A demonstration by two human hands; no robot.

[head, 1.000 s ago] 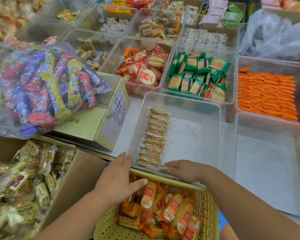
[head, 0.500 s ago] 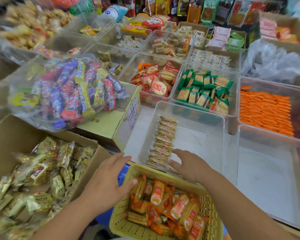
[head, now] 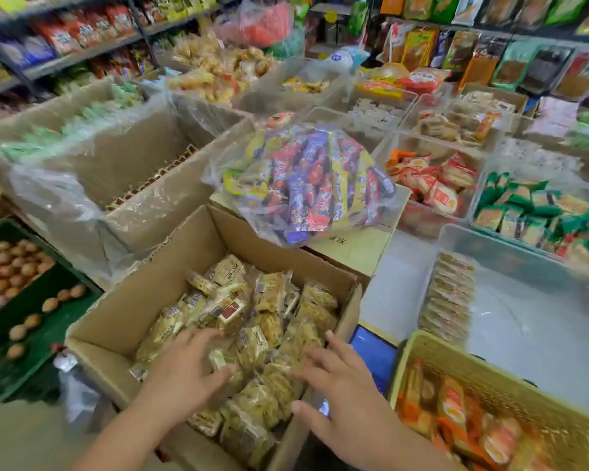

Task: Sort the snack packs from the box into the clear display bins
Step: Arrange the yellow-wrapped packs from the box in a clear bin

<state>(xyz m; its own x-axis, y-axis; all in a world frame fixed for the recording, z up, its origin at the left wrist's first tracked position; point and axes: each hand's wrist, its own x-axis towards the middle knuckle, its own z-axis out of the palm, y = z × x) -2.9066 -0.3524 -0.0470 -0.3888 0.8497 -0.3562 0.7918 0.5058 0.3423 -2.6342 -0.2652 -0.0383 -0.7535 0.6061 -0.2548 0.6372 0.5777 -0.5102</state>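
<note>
Splaying, both hands hang over crinkly snack packs in the cardboard box.

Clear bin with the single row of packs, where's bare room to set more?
The clear bin is bare right of the row of packs, from the yellow basket up to the green-pack bin. The red-pack bin and cardboard box are crowded.

At 6 o'clock, matt brown corrugated cardboard box of crinkly, glossy clear-film yellowish snack packs. At 4 o'clock, perforated pale-yellow plastic basket, dull sheen. At 3 o'clock, smooth clear hard-plastic display bin. At 12 o'clock, shiny wrinkled transparent plastic bag.
</note>
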